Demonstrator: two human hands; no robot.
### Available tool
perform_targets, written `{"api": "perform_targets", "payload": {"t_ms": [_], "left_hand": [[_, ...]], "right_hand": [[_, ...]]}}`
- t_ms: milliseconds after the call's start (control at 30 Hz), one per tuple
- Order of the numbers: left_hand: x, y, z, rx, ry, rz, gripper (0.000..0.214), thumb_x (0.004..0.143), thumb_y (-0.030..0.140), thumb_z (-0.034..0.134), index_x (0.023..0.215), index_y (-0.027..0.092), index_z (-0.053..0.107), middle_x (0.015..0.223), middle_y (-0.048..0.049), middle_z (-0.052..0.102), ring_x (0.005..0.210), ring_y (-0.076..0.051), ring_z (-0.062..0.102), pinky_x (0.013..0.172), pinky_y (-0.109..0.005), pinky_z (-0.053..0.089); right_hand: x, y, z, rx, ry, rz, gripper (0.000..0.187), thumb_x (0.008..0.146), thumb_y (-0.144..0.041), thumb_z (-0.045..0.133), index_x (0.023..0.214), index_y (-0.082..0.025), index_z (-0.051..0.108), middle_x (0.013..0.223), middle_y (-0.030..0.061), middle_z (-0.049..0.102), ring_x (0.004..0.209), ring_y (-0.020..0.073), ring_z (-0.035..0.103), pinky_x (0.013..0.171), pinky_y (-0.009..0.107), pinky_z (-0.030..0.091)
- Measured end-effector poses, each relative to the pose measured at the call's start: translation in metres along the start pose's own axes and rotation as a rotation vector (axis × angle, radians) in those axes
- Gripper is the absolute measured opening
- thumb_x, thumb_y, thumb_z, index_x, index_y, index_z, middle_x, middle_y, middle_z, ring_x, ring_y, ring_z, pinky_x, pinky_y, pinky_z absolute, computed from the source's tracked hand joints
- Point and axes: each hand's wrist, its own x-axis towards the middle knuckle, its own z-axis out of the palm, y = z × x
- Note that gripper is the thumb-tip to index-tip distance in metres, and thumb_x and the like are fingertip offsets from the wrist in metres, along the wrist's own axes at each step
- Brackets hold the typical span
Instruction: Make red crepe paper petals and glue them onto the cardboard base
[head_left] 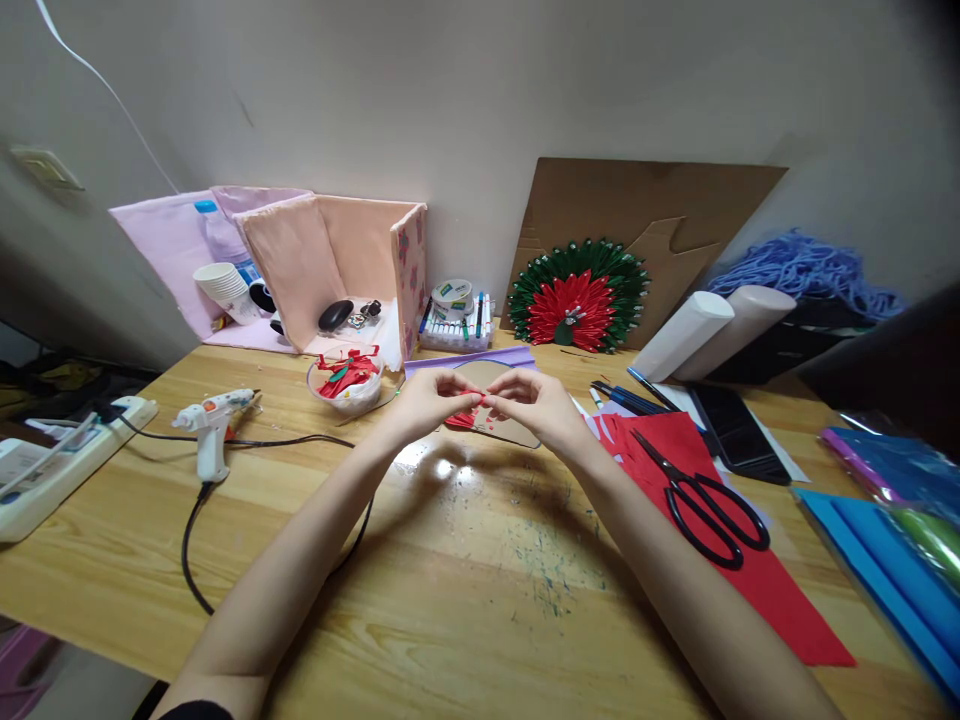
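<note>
My left hand [433, 402] and my right hand [534, 402] meet at the fingertips over the middle of the table. Both are closed in a pinch on a small red piece [481, 398], perhaps felt or cloth, mostly hidden by the fingers. Beneath them lies a tan cardboard piece [517, 432] with a rounded edge, and several small red pieces [463, 420] rest on it. To the right, black-handled scissors [694, 495] lie across a red sheet [780, 590]. On the left, a white glue gun [213, 445] stands on the table.
Behind my left hand is a clear bowl [313, 384] of red scraps. Pink and peach boxes [289, 260] stand by the wall. A cardboard panel [600, 200] with a red and green petal piece [574, 300] leans there. A phone [739, 430] lies right; a power strip [127, 425] left.
</note>
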Motion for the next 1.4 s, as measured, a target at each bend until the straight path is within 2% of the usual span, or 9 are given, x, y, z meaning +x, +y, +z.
{"api": "perform_targets", "payload": {"t_ms": [100, 233, 467, 633, 900, 1100, 1300, 1400], "left_hand": [[-0.002, 0.002, 0.002, -0.023, -0.02, -0.003, 0.023, 0.07, 0.029, 0.072, 0.084, 0.011, 0.068, 0.074, -0.0081, 0.07, 0.065, -0.014, 0.064, 0.059, -0.025, 0.052], [-0.004, 0.007, 0.005, -0.066, 0.013, -0.021, 0.022, 0.071, 0.027, 0.071, 0.086, 0.011, 0.067, 0.076, -0.0078, 0.07, 0.066, -0.014, 0.064, 0.059, -0.024, 0.052], [-0.008, 0.012, 0.004, 0.056, 0.028, 0.012, 0.023, 0.069, 0.033, 0.072, 0.077, 0.011, 0.07, 0.069, -0.0056, 0.068, 0.063, -0.013, 0.061, 0.057, -0.023, 0.049], [-0.009, 0.015, 0.004, 0.06, 0.023, 0.019, 0.025, 0.071, 0.036, 0.07, 0.073, 0.012, 0.067, 0.068, -0.0043, 0.067, 0.064, -0.013, 0.061, 0.06, -0.024, 0.048], [-0.009, 0.013, 0.0, 0.048, -0.02, 0.077, 0.029, 0.07, 0.04, 0.07, 0.077, 0.012, 0.068, 0.074, -0.0053, 0.067, 0.068, -0.014, 0.061, 0.061, -0.024, 0.047], [-0.012, 0.016, 0.0, 0.237, 0.052, 0.168, 0.03, 0.075, 0.041, 0.065, 0.08, 0.012, 0.069, 0.074, -0.0073, 0.069, 0.064, -0.015, 0.061, 0.054, -0.024, 0.045], [-0.016, 0.022, 0.004, 0.263, 0.138, 0.334, 0.022, 0.075, 0.032, 0.068, 0.088, 0.015, 0.071, 0.088, -0.0079, 0.073, 0.08, -0.018, 0.067, 0.072, -0.028, 0.052], [-0.017, 0.022, 0.005, 0.301, 0.168, 0.374, 0.018, 0.076, 0.029, 0.068, 0.087, 0.016, 0.073, 0.087, -0.0074, 0.074, 0.08, -0.018, 0.068, 0.072, -0.029, 0.053]], "right_hand": [[-0.001, 0.0, 0.002, -0.006, 0.007, -0.087, 0.029, 0.066, -0.039, 0.074, 0.077, -0.016, 0.06, 0.069, 0.002, 0.066, 0.061, 0.0136, 0.062, 0.062, 0.029, 0.052], [-0.003, -0.002, 0.002, -0.067, 0.019, -0.15, 0.023, 0.071, -0.036, 0.07, 0.078, -0.016, 0.063, 0.072, 0.0035, 0.067, 0.065, 0.0148, 0.063, 0.065, 0.03, 0.052], [-0.007, -0.005, 0.002, -0.088, 0.059, -0.21, 0.017, 0.073, -0.03, 0.07, 0.081, -0.016, 0.068, 0.081, 0.0064, 0.07, 0.075, 0.0179, 0.066, 0.073, 0.033, 0.053], [-0.01, -0.011, 0.0, -0.251, 0.112, -0.298, 0.011, 0.077, -0.029, 0.065, 0.081, -0.019, 0.071, 0.081, 0.0047, 0.072, 0.076, 0.0181, 0.066, 0.073, 0.033, 0.052], [-0.012, -0.013, -0.002, -0.5, 0.112, -0.445, 0.01, 0.084, -0.023, 0.058, 0.082, -0.021, 0.067, 0.081, 0.0033, 0.069, 0.076, 0.0172, 0.063, 0.07, 0.03, 0.049], [-0.011, -0.01, 0.0, -0.523, 0.115, -0.461, 0.007, 0.085, -0.025, 0.057, 0.083, -0.021, 0.063, 0.081, 0.0034, 0.066, 0.077, 0.0168, 0.062, 0.071, 0.03, 0.049], [-0.012, -0.01, 0.001, -0.481, 0.11, -0.471, 0.007, 0.086, -0.024, 0.057, 0.086, -0.02, 0.063, 0.084, 0.0037, 0.067, 0.077, 0.0162, 0.063, 0.073, 0.03, 0.051], [-0.013, -0.01, 0.001, -0.469, 0.123, -0.464, 0.008, 0.085, -0.025, 0.057, 0.086, -0.02, 0.063, 0.084, 0.0042, 0.067, 0.077, 0.0167, 0.063, 0.073, 0.031, 0.052]]}}
